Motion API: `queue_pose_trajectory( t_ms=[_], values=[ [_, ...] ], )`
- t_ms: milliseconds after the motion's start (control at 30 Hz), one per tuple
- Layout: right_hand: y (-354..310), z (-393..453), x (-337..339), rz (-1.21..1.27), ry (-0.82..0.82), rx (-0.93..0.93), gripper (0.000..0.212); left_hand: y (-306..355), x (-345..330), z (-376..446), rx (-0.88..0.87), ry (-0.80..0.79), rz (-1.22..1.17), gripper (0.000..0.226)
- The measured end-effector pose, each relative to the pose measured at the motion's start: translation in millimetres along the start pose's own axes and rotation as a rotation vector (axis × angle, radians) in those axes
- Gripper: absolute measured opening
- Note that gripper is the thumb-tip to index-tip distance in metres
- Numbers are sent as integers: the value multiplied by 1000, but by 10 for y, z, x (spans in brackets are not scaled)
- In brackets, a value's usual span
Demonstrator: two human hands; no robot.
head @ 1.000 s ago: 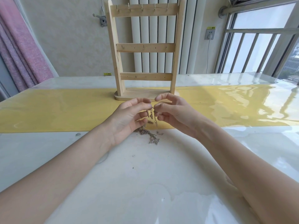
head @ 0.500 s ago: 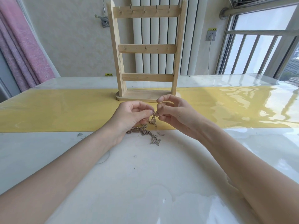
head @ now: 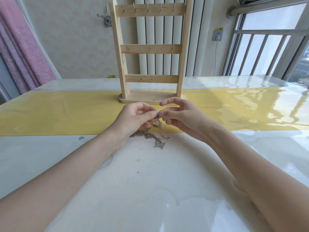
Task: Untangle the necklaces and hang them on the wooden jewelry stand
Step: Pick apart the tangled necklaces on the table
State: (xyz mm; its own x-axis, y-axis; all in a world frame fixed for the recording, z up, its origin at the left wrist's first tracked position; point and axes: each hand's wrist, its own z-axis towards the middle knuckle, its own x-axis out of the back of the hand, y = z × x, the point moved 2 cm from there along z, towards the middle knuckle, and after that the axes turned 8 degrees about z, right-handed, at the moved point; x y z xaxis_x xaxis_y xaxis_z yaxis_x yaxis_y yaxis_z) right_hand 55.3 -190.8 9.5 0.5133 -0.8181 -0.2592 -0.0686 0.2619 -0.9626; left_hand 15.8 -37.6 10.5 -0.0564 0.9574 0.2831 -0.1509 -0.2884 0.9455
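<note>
The left hand and the right hand meet just above the table, fingertips almost touching. Each hand pinches the top of the tangled necklaces between thumb and forefinger, the left one from the left side, the right one from the right, with the remaining fingers of the right hand curled loosely and its upper finger arched over the pinch. The lifted part of the chains hangs down from the pinch in a short clump, and the rest trails onto the table below and a little toward the person, where it lies in a knotted heap partly hidden under the left hand. One thin strand runs off to the right of the heap and ends in a small curl on the pale surface.

The heap straddles the near edge of a yellow runner that crosses the table from left to right under a glossy clear cover. Just behind the hands, on the runner, stands the wooden jewelry stand, upright on its oval base, with three crossbars carrying small hooks; no chain hangs on any of them.

Behind the table are a white radiator, a pink curtain at the left, a wall socket with a plugged-in cord, and a barred window at the right.
</note>
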Motion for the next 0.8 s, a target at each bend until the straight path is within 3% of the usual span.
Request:
queue_pose_trajectory(
  t_ms=[200,567,800],
  values=[
    [33,-5,-59,-30,-7,-8,25,23,20,-1,-80,0,113,13],
    [53,6,-65,-69,-6,-21,26,25,17,3,-106,-80,82,12],
    [73,-2,-90,-201,27,26,24,-3,-44,-7,-234,-43,444,24]
  ],
)
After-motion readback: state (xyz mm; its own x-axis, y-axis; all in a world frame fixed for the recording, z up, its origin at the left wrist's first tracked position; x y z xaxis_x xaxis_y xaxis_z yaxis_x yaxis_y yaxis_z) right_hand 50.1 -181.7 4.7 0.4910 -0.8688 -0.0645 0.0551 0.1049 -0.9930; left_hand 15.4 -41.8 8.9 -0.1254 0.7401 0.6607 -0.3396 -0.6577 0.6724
